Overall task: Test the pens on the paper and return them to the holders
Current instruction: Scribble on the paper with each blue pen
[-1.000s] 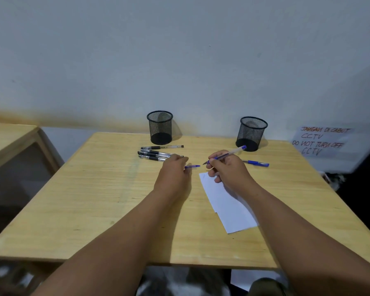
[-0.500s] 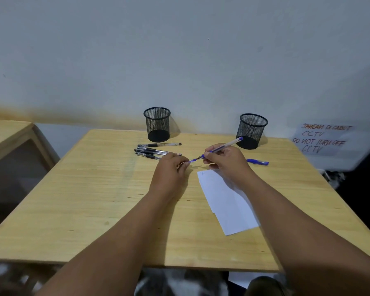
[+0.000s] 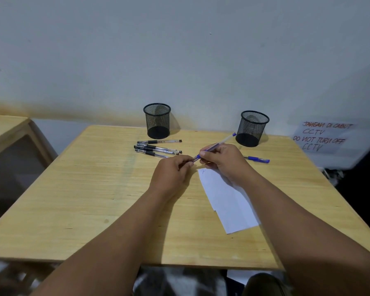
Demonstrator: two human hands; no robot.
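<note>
Both mesh holders, the left holder (image 3: pixel 157 120) and right holder (image 3: pixel 253 128) at upper centre of the surface (image 3: pixel 94 199), show no pens inside. Your right hand (image 3: pixel 222 160) grip pinches a blue pen (image 3: pixel 217 144); your left hand (image 3: pixel 172 174) grip pinches its tip end. Black pens (image 3: pixel 156 148) lie left; the paper (image 3: pixel 226 201) lies beneath your right wrist.

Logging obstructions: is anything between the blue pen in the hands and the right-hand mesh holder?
Nothing visible. The blue pen, held by the right hand with the left hand at its tip, points toward the right holder over bare table.
</note>
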